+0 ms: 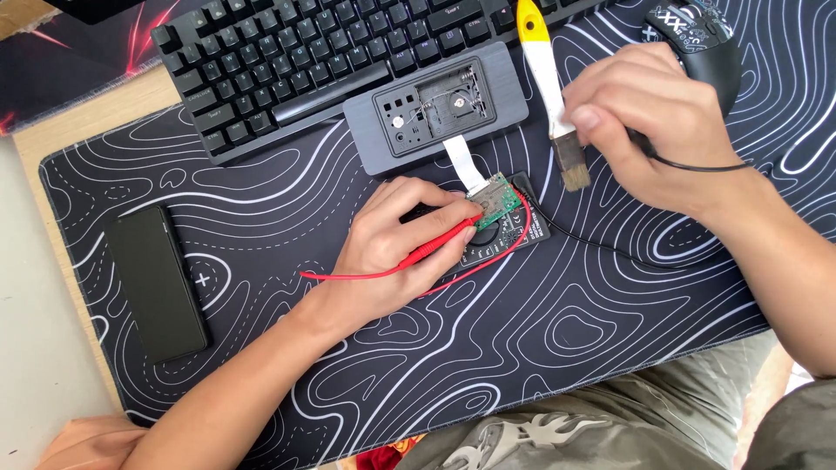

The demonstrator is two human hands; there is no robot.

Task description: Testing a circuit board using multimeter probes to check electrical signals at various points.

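My left hand (pixel 396 239) holds a red test probe (pixel 440 246) and rests over a black multimeter (pixel 514 231), its fingertips against a small green circuit board (pixel 498 202). A white ribbon cable (pixel 464 161) joins the board to an opened grey device (pixel 435 106) lying face down. A red lead (pixel 366 276) runs left from the probe. My right hand (pixel 649 130) hovers to the right, gripping a thin black probe with a black lead (pixel 697 166). A small brush with a white and yellow handle (pixel 549 83) lies just left of that hand.
A black keyboard (pixel 287 52) lies at the top. A black mouse (pixel 697 39) sits top right and a dark phone (pixel 157 283) lies on the left of the black patterned desk mat (pixel 566 331). My lap shows below the mat's front edge.
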